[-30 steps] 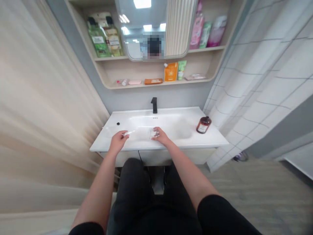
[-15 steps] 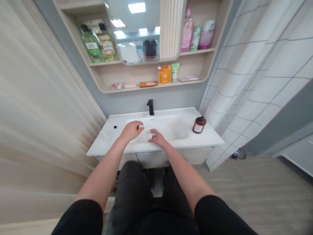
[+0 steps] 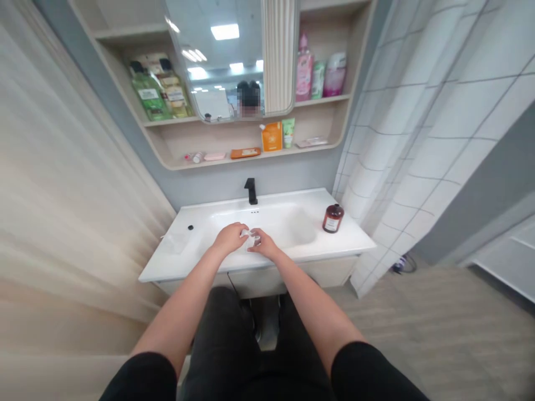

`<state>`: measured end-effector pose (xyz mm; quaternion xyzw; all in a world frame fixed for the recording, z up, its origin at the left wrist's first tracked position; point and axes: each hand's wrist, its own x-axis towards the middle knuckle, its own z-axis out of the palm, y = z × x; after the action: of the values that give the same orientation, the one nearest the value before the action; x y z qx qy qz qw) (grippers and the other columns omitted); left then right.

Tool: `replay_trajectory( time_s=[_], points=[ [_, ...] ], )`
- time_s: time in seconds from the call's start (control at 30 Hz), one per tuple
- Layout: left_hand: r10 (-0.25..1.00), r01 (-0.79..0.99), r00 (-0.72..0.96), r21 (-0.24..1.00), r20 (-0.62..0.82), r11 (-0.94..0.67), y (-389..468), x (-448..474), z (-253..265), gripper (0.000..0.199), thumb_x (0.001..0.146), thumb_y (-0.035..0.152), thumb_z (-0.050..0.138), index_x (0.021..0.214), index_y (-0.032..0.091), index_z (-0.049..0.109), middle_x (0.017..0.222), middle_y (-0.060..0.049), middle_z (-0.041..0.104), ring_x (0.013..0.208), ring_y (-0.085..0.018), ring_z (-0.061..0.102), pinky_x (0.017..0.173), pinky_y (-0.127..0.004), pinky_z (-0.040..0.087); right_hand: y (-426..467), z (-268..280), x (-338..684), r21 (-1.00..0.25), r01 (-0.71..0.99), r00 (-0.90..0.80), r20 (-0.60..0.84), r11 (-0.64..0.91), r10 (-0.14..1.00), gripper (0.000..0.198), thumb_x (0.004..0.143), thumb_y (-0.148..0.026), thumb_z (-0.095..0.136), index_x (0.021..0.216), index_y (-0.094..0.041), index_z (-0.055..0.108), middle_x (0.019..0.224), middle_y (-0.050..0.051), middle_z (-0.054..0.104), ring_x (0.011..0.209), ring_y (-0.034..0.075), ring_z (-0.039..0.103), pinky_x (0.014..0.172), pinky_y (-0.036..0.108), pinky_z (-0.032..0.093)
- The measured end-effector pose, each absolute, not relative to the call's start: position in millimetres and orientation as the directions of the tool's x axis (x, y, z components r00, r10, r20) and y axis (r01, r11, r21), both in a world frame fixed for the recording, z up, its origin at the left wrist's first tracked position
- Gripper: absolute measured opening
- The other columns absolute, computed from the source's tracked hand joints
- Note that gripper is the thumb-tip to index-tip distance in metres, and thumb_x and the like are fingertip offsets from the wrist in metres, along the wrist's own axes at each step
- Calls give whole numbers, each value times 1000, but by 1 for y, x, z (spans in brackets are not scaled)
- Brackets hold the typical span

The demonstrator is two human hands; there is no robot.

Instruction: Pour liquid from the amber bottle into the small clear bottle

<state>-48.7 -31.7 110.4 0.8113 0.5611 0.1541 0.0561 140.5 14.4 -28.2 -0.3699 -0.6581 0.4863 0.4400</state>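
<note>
Over the front part of the white washbasin (image 3: 288, 217), my two hands are close together. My right hand (image 3: 265, 245) curls its fingers around a small see-through container (image 3: 249, 243), whose exact kind is too blurred to tell. My left hand (image 3: 229, 238) is closed in a pinch on a small white piece (image 3: 246, 233) at the container's top. Whether that piece touches the container is hard to make out. A black faucet (image 3: 251, 191) stands behind the hands.
On the counter's right side stands a brown bottle (image 3: 333, 218) with a white label. A small black round thing (image 3: 190, 227) and a clear flat item (image 3: 175, 243) are at the left. Above, a mirror cabinet (image 3: 246, 156) holds bottles, tubes and an orange pouch (image 3: 272, 137). Curtains hang on both sides.
My left hand has moved in toward my right hand, bringing the white piece to the top of the see-through container. The camera view has shifted slightly.
</note>
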Motion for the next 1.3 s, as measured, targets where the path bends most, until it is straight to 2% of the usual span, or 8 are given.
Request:
replay_trajectory(
  time_s=[0.27, 0.47, 0.6, 0.73, 0.97, 1.13, 1.2, 1.3],
  points=[
    [926, 827, 262, 430, 273, -361, -28, -51, 87, 32, 96, 22, 69, 125, 21, 81, 117, -10, 80, 104, -27, 74, 98, -37, 56, 17, -32, 141, -970, 72, -313, 199, 232, 929, 81, 56, -31, 102, 128, -30, 64, 123, -1, 71, 75, 13, 63, 79, 34, 57],
    [937, 894, 200, 339, 288, -294, -31, -47, 79, 26, 100, 36, 71, 117, 22, 84, 110, -11, 79, 99, -29, 74, 93, -38, 57, 19, -35, 141, -967, 95, -318, 197, 238, 927, 84, 55, -32, 103, 130, -30, 65, 121, 0, 72, 74, 13, 63, 80, 34, 57],
    [935, 875, 159, 393, 316, -282, -29, -40, 74, 34, 98, 23, 68, 128, 21, 83, 124, -13, 79, 111, -30, 76, 102, -41, 58, 19, -34, 141, -968, 98, -298, 195, 233, 934, 83, 55, -31, 103, 130, -29, 65, 120, 0, 72, 73, 13, 63, 80, 35, 57],
    [930, 808, 176, 493, 322, -323, -27, -40, 72, 43, 89, 8, 66, 126, 22, 84, 126, -9, 81, 114, -27, 77, 109, -39, 58, 17, -32, 142, -964, 100, -292, 208, 246, 934, 79, 55, -31, 103, 125, -29, 67, 116, 0, 73, 75, 14, 62, 80, 35, 57],
    [930, 778, 158, 538, 333, -324, -27, -45, 70, 32, 94, 16, 71, 122, 21, 86, 126, -9, 84, 120, -28, 78, 115, -41, 58, 16, -31, 142, -957, 110, -309, 225, 270, 924, 79, 55, -29, 102, 126, -29, 67, 117, -1, 72, 76, 15, 64, 81, 35, 58],
    [941, 742, 188, 588, 280, -323, -24, -43, 71, 48, 86, 1, 63, 122, 22, 86, 127, -7, 85, 121, -24, 79, 114, -36, 58, 14, -28, 143, -948, 151, -314, 224, 282, 922, 76, 56, -30, 102, 125, -29, 69, 119, 0, 73, 76, 15, 63, 83, 35, 57],
    [941, 751, 210, 573, 264, -328, -23, -43, 74, 43, 88, 4, 65, 120, 22, 87, 126, -7, 85, 120, -24, 79, 113, -36, 59, 13, -27, 143, -950, 153, -306, 215, 271, 927, 77, 57, -30, 102, 126, -29, 69, 120, 0, 73, 77, 15, 64, 82, 35, 57],
    [929, 769, 250, 527, 275, -362, -23, -45, 77, 30, 97, 21, 70, 121, 22, 86, 126, -9, 84, 121, -26, 78, 114, -37, 58, 13, -26, 142, -957, 145, -298, 200, 251, 934, 80, 56, -30, 101, 128, -30, 68, 121, 0, 73, 76, 14, 64, 80, 34, 57]
  ],
)
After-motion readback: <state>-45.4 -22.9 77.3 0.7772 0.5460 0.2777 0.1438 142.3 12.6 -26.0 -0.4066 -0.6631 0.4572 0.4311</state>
